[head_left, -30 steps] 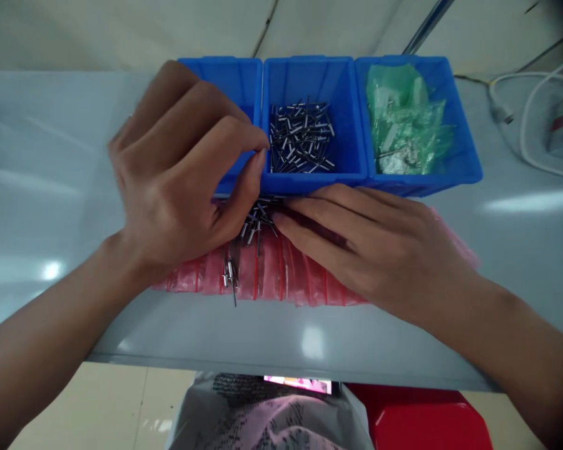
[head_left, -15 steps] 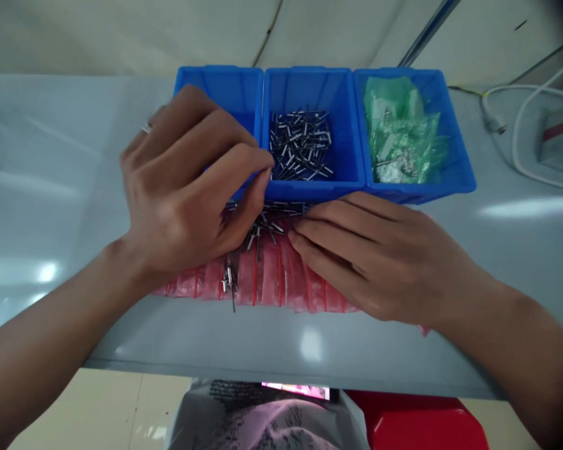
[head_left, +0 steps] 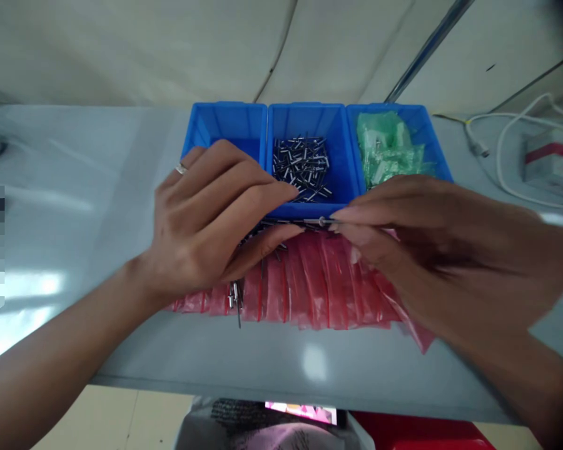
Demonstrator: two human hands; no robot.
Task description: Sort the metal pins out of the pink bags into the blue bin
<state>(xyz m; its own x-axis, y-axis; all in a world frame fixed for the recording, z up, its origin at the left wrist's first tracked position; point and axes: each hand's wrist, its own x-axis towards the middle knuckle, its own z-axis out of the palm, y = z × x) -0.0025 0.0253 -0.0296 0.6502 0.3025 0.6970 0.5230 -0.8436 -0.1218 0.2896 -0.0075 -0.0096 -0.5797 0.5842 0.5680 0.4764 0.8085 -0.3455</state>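
While right hand (head_left: 431, 256) pinches a blind rivet (head_left: 321, 221) | print on plastic bag (head_left: 263, 428) unreadable

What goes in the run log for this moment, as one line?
left hand: over loose rivets, at middle blue bin | right hand: pinching pop rivet | under hands: red plastic bags

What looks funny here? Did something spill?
Some metal rivets sit on the red plastic bags, near the left hand. They look spilled, because the other rivets are inside the middle blue bin. More loose rivets lie along that bin's front edge.
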